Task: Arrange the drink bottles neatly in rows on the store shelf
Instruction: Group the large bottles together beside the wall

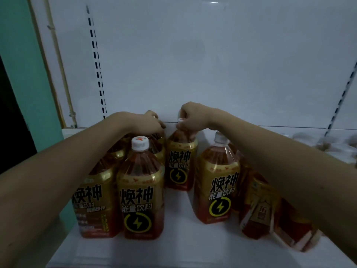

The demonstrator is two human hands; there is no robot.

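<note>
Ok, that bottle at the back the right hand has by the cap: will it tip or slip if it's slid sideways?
The back bottle looks full of amber drink, so probably heavy for its size. It is tall, and the right hand grips it only near the cap, so a sideways push up there could tip it. The white shelf looks smooth, so it likely slides easily.

A white back panel (212, 64) with dark slotted strips (97, 66) stands behind the white shelf (183, 248), beside a green wall (23, 74), in dim light.
</note>
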